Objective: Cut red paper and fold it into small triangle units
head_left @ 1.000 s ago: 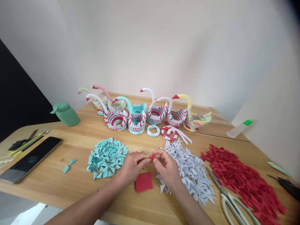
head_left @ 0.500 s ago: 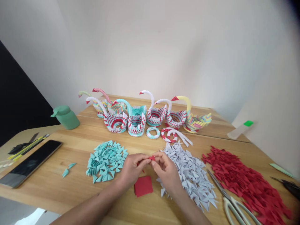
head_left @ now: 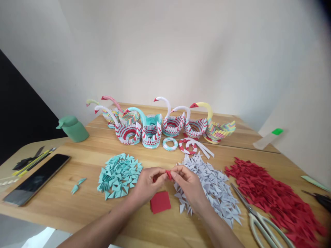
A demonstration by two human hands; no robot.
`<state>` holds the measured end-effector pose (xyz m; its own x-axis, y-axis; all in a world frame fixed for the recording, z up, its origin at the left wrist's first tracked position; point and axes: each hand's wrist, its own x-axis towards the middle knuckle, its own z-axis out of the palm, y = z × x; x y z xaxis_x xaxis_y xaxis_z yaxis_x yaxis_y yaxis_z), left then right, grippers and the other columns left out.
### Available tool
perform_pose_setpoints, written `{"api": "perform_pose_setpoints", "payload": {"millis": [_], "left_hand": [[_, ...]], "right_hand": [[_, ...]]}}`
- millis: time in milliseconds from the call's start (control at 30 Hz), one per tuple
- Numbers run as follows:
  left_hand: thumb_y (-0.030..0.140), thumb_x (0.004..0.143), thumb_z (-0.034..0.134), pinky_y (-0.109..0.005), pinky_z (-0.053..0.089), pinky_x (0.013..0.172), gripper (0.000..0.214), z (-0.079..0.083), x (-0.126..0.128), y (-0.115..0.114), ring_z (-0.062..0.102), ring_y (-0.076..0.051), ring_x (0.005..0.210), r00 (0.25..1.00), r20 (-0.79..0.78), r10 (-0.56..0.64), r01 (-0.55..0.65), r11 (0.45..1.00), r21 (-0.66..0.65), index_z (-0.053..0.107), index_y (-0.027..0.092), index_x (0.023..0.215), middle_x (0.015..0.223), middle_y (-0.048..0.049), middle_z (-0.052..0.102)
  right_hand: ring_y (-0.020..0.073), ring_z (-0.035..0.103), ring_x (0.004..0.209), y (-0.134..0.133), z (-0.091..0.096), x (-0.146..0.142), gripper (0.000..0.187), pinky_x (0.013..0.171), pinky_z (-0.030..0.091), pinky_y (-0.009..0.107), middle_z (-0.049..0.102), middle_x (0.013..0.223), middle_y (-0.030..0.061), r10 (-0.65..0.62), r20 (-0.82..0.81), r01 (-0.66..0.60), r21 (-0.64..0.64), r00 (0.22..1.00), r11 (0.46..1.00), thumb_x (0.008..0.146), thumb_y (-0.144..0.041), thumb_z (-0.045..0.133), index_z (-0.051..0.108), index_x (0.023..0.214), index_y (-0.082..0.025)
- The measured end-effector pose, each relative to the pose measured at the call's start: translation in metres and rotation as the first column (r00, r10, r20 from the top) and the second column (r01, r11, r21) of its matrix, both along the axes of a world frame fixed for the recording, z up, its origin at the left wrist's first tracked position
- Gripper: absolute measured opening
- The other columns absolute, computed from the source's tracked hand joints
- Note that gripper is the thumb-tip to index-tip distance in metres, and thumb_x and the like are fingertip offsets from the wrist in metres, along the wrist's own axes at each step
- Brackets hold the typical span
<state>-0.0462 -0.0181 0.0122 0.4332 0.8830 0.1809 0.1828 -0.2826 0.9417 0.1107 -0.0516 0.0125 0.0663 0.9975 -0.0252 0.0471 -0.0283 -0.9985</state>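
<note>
Between my left hand [head_left: 152, 179] and my right hand [head_left: 186, 181], a small folded red paper piece [head_left: 168, 174] is pinched by the fingertips of both. Some red also shows behind the left fingers, partly hidden. Just below the hands lies a stack of red paper rectangles [head_left: 160, 202] on the wooden table. My right forearm passes beside a heap of pale grey-white folded triangles [head_left: 212, 193]. To the left of my left hand spreads a pile of teal folded triangles [head_left: 120, 175].
Red triangles [head_left: 274, 199] and scissors [head_left: 254, 213] lie at right. Several paper swans [head_left: 152, 136] stand at the back, with a teal-white ring [head_left: 170, 144] and a red-white ring [head_left: 187, 146] before them. A phone [head_left: 36, 181] and green container [head_left: 73, 128] are at left.
The red piece has turned more upright between my fingertips, and my fingers have shifted around it. The whole view has moved slightly.
</note>
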Motion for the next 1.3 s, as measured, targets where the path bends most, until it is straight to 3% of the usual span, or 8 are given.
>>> {"api": "perform_pose_setpoints", "payload": {"millis": [200,433,600,733,933,1133,1300], "left_hand": [[0.026,0.081,0.050,-0.020,0.037,0.051,0.021,-0.002,-0.002,0.001,0.049,-0.011,0.053,0.998,0.055,-0.039,0.046,0.990,-0.135,0.064,0.012,0.074,0.059,-0.0001,0.057],[0.019,0.079,0.048,-0.019,0.039,0.054,0.021,-0.005,-0.003,0.001,0.052,-0.011,0.057,0.998,-0.057,0.027,-0.027,1.000,0.004,0.064,0.013,0.068,0.061,0.0002,0.060],[0.026,0.080,0.051,-0.019,0.042,0.053,0.022,-0.002,-0.003,0.001,0.053,-0.010,0.054,0.997,0.073,-0.021,0.032,0.987,-0.155,0.065,0.012,0.070,0.063,-0.0019,0.064],[0.032,0.080,0.054,-0.020,0.045,0.054,0.026,0.000,-0.004,0.001,0.054,-0.010,0.054,0.989,0.134,-0.069,0.095,0.976,-0.197,0.068,0.011,0.074,0.066,-0.0034,0.066],[0.037,0.074,0.064,-0.021,0.044,0.052,0.028,-0.005,-0.002,0.004,0.053,-0.010,0.052,0.975,0.218,-0.032,0.096,0.952,-0.289,0.069,0.011,0.078,0.064,-0.0027,0.065],[0.036,0.075,0.063,-0.020,0.042,0.049,0.025,-0.010,-0.005,0.004,0.051,-0.009,0.048,0.982,0.190,0.015,0.032,0.970,-0.241,0.067,0.012,0.073,0.058,-0.0001,0.060],[0.032,0.076,0.061,-0.020,0.043,0.051,0.020,-0.011,-0.005,0.003,0.053,-0.011,0.051,0.981,0.193,0.027,0.011,0.982,-0.190,0.068,0.013,0.071,0.060,-0.0009,0.062]], "right_hand": [[0.0129,0.051,0.061,0.000,-0.005,0.004,0.024,0.057,0.039,0.023,0.059,0.067,-0.0012,0.019,0.077,-0.022,0.032,0.997,0.999,0.081,-0.042,0.059,0.061,0.079,-0.018],[0.0166,0.059,0.070,0.000,-0.007,0.001,0.024,0.064,0.045,0.026,0.066,0.076,0.0027,0.006,0.126,-0.015,0.067,0.992,0.998,0.079,-0.041,0.062,0.063,0.089,-0.018],[0.0166,0.059,0.068,-0.001,-0.004,0.002,0.021,0.064,0.045,0.027,0.066,0.074,0.0029,-0.040,0.250,0.005,0.139,0.967,0.990,0.083,-0.037,0.057,0.064,0.086,-0.018],[0.0168,0.059,0.066,-0.001,-0.003,0.004,0.021,0.063,0.045,0.026,0.066,0.074,0.0032,-0.056,0.296,0.012,0.150,0.954,0.989,0.083,-0.036,0.057,0.065,0.085,-0.018],[0.0169,0.060,0.066,-0.002,0.000,0.002,0.020,0.062,0.046,0.025,0.067,0.072,0.0025,-0.036,0.325,-0.013,0.148,0.945,0.989,0.083,-0.036,0.057,0.067,0.086,-0.018],[0.0200,0.064,0.079,-0.004,0.004,-0.001,0.019,0.072,0.049,0.030,0.071,0.087,0.0046,0.028,0.374,-0.094,0.161,0.927,0.983,0.081,-0.031,0.059,0.068,0.094,-0.020],[0.0197,0.065,0.078,-0.003,-0.004,0.000,0.021,0.072,0.051,0.031,0.071,0.086,0.0044,0.026,0.359,-0.079,0.132,0.933,0.988,0.079,-0.030,0.061,0.067,0.097,-0.020]]}}
